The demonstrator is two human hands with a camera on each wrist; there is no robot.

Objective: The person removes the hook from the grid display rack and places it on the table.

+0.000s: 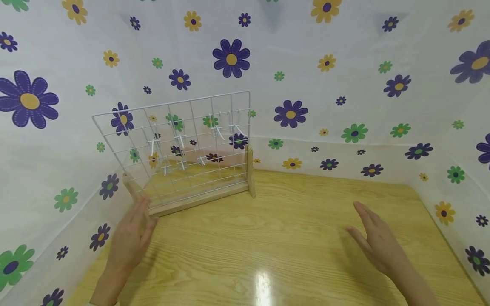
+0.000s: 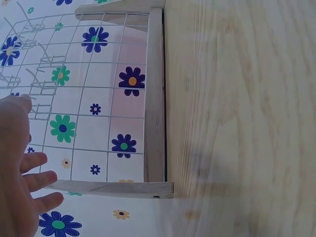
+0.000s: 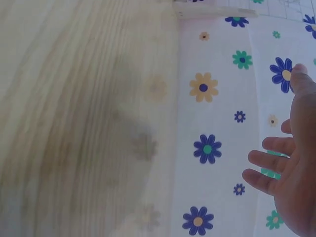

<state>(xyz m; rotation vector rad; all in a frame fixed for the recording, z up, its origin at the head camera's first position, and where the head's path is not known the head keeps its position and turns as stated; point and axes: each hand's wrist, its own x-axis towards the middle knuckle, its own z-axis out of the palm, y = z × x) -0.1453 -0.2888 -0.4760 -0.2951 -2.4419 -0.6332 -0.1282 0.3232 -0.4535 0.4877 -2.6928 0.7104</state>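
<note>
Nearest the viewer, the left hand [image 1: 130, 240] is held above the wooden table [image 1: 275, 238] with fingers straight and released, holding nothing. The right hand [image 1: 377, 242] is also held over the table, fingers extended and loosely spread, palm turned inward, likewise holding nothing. The two hands are well apart.

Just beyond the left fingertips [image 1: 142, 208] stands the wire grid rack [image 1: 180, 140], a white mesh panel set upright in a wooden base [image 1: 199, 199] with a wooden post at each end. The left fingertips are near the rack's near-left post (whether they touch it cannot be told from the head view). In the left wrist view the fingers [image 2: 34, 160] are spread in front of the mesh [image 2: 98, 98], apart from the wooden frame [image 2: 154, 98]. Small white hooks [image 1: 220, 131] hang on the mesh, above and beyond the left fingers.

The rack lies well to the left of, and beyond, the right fingertips [image 1: 360, 208].

Behind everything, the flower-print backdrop [image 1: 325, 106] encloses the table on three sides.
</note>
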